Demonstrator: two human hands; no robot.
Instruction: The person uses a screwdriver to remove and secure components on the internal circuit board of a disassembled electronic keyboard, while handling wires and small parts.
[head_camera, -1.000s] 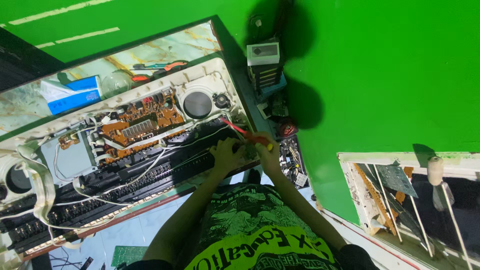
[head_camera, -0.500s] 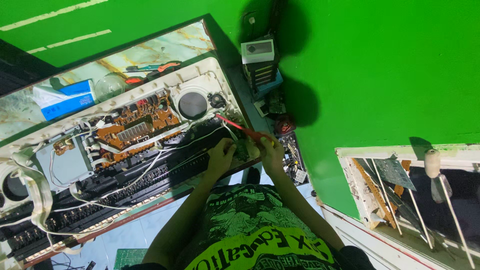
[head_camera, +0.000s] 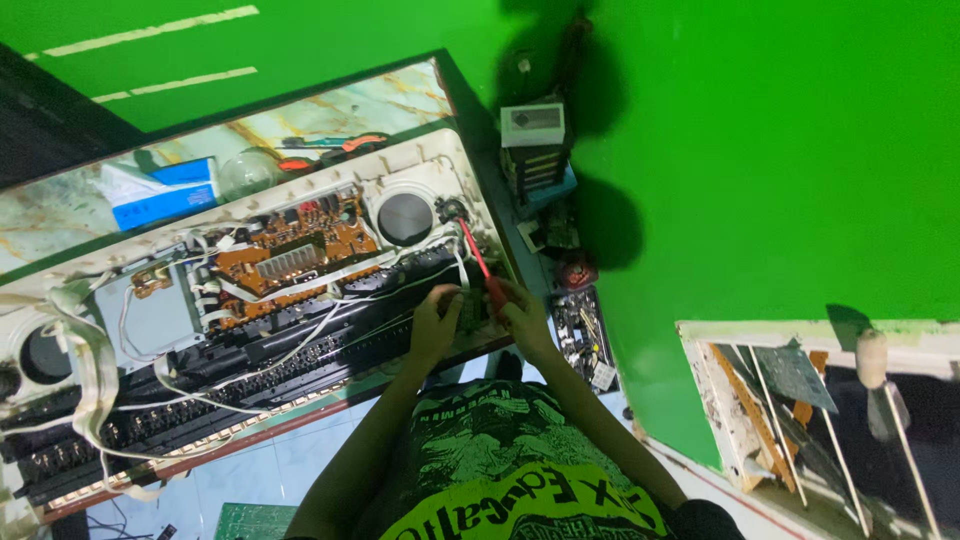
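At the right-hand end of the opened keyboard casing (head_camera: 470, 175), your two hands work side by side. Your right hand (head_camera: 522, 318) has its fingers closed around the red-handled screwdriver (head_camera: 478, 262), whose shaft slants up toward 11 o'clock, its tip near the small black part just right of the round black speaker (head_camera: 405, 217). Your left hand (head_camera: 436, 322) sits just at 9 o'clock of the right one, fingers curled down onto a small dark part at the casing's near edge; you cannot tell whether they grip it or only press on it.

White cables (head_camera: 300, 345) cross the black key mechanism at 9 o'clock of your left hand, lying between it and the orange circuit board (head_camera: 290, 245), which sits at 10 o'clock. Beyond the casing, at 11 o'clock, a blue-and-white box (head_camera: 160, 190) and orange-handled pliers (head_camera: 325, 148) lie on the marbled tabletop (head_camera: 390, 100). At 12 o'clock of your right hand stands a stack of small drawers (head_camera: 533, 150); just at 3 o'clock a tray of small parts (head_camera: 580, 335) rests beside the casing. At 4 o'clock, well apart, an open white frame (head_camera: 720, 400) leans against the green wall.
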